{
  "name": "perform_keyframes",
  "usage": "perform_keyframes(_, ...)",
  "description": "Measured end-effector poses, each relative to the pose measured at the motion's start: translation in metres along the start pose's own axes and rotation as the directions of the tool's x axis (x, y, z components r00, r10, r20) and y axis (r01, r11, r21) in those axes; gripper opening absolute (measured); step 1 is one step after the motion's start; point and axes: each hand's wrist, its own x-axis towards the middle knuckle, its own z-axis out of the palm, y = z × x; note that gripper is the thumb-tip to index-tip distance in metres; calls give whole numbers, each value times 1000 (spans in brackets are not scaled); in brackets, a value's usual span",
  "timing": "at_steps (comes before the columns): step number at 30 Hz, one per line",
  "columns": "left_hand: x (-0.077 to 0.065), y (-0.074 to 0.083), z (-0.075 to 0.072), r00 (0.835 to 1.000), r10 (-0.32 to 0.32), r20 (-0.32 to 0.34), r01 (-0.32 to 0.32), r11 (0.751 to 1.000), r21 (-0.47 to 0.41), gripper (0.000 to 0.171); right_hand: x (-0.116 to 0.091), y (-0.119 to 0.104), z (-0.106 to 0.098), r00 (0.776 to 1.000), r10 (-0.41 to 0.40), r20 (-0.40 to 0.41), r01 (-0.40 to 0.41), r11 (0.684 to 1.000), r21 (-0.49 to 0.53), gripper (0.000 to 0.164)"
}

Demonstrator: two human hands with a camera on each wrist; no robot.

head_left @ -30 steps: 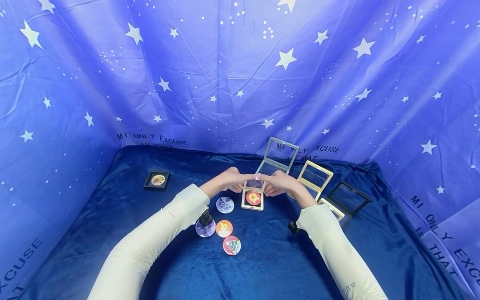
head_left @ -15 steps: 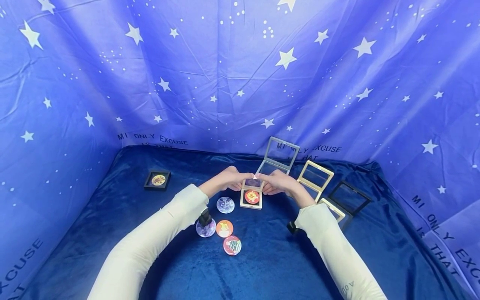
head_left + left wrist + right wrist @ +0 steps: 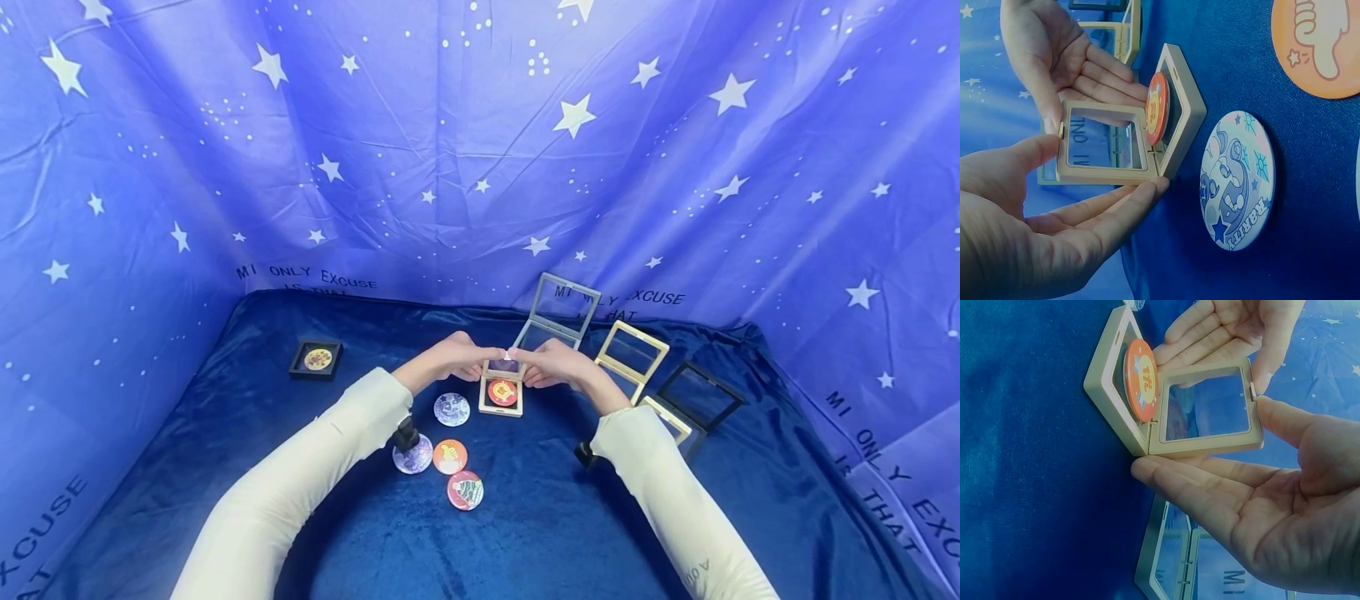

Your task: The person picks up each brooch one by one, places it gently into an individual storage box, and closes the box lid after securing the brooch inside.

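Observation:
A small beige hinged display case [image 3: 501, 411] stands unfolded on the blue cloth, its clear-windowed lid [image 3: 1100, 174] raised. A red round button badge [image 3: 1142, 381] with a yellow centre lies on the case's lower half, close to the hinge. My left hand [image 3: 453, 357] holds the lid from the left, thumb on its top edge and fingertips down by the hinge. My right hand [image 3: 557, 365] grips it likewise from the right. Both thumbs meet at the small clasp on the top edge.
Left of the case lie a purple-white badge [image 3: 452, 409], an orange badge [image 3: 450, 457], a red tree badge [image 3: 466, 491] and a purple badge [image 3: 417, 460]. A black case [image 3: 295, 371] with a badge sits far left. Unfolded grey [image 3: 532, 296], yellow [image 3: 633, 330] and black [image 3: 693, 417] cases stand right.
The beige case has shifted slightly left and away from me, with both hands moving along with it. The other badges and cases stay where they were.

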Motion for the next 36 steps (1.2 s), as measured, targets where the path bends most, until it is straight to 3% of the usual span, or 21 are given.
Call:
perform_keyframes(12,-5,-2,-6,996,42,73,-46,997,56,42,1,8,-3,998,-25,52,29,997,-65,57)
perform_keyframes(20,-7,-3,-6,995,63,79,-72,991,110,39,2,10,-3,998,-50,47,55,992,-114,48)
perform_keyframes(27,-5,-5,-6,994,94,59,-106,958,267,40,-1,8,0,996,-78,30,82,983,-167,49)
perform_keyframes(36,-4,-6,-6,987,146,74,-163,916,368,47,-4,7,1,991,-132,14,132,965,-227,46)
